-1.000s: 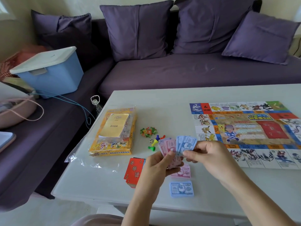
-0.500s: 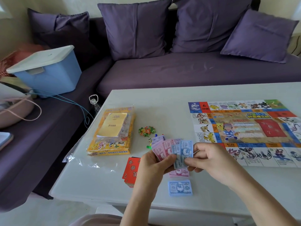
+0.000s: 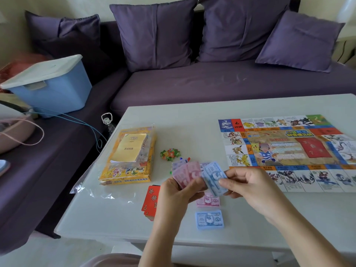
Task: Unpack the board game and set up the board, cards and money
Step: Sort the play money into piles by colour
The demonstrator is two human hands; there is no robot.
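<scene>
Head view: left hand (image 3: 177, 191) grasps fanned pink notes (image 3: 185, 171); right hand (image 3: 248, 187) pinches blue notes (image 3: 213, 178). Peel blues off, lay squarely on blue 500 pile (image 3: 210, 219), not pink 1000 pile (image 3: 209, 201)

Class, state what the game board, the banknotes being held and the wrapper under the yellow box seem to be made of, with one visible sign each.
Game board: probably thin printed card or paper; it lies flat with a thin edge.
Banknotes: likely thin printed paper; they fan and curve.
Wrapper: clear glossy plastic film; table shows through, creases glint.
</scene>
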